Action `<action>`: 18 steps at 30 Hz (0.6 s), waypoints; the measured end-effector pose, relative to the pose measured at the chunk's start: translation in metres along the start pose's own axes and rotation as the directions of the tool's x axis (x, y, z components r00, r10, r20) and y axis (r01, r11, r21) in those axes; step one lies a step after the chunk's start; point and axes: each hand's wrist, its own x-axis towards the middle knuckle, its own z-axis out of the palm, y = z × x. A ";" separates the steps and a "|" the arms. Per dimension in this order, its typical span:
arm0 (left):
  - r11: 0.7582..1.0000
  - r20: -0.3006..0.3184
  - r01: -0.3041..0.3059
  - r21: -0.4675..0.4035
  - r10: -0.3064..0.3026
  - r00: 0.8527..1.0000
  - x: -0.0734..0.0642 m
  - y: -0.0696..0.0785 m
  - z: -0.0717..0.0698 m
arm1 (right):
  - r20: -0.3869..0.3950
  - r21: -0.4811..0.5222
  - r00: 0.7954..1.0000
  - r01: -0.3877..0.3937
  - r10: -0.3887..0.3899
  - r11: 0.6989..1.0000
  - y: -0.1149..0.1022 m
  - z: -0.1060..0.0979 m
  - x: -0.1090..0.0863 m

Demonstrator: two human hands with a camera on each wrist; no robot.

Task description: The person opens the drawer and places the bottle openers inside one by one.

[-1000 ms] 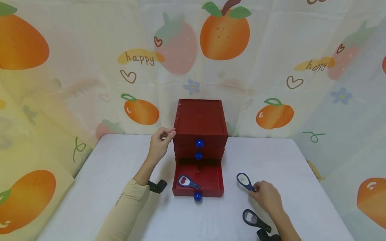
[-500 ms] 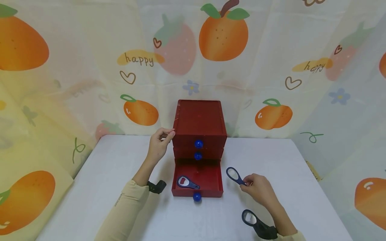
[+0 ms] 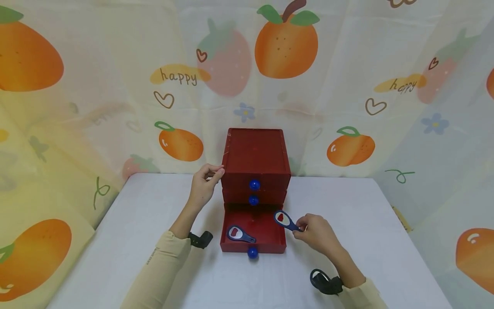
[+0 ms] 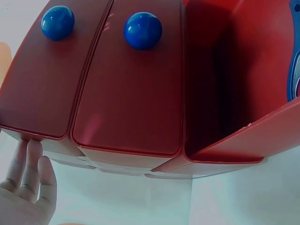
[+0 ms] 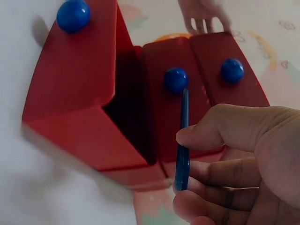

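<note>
A red drawer cabinet (image 3: 256, 150) with blue knobs stands at the table's back, its bottom drawer (image 3: 266, 247) pulled out. Inside that drawer, toward the left, lies a blue bottle opener (image 3: 247, 237). My right hand (image 3: 318, 234) pinches a second blue bottle opener (image 3: 290, 224) by its handle end, its head over the drawer's right side. The right wrist view shows this held opener (image 5: 183, 140) edge-on between thumb and fingers. My left hand (image 3: 202, 182) touches the cabinet's upper left side with its fingertips; the left wrist view shows its fingers (image 4: 32, 164) nearly straight.
A dark bottle opener (image 3: 315, 274) lies on the white table (image 3: 370, 214) at the front right, partly hidden by the right wrist camera (image 3: 331, 286). The two upper drawers are closed. A fruit-printed cloth (image 3: 115, 64) hangs behind the table.
My right hand has moved left and away from me, bringing the held bottle opener from the table's right side to over the open drawer. My left hand stays against the cabinet.
</note>
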 end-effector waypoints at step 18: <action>0.999 -0.014 -0.041 0.008 0.041 0.999 0.010 -0.036 0.001 | 0.028 -0.121 0.982 0.189 -0.187 0.974 -0.021 0.022 0.025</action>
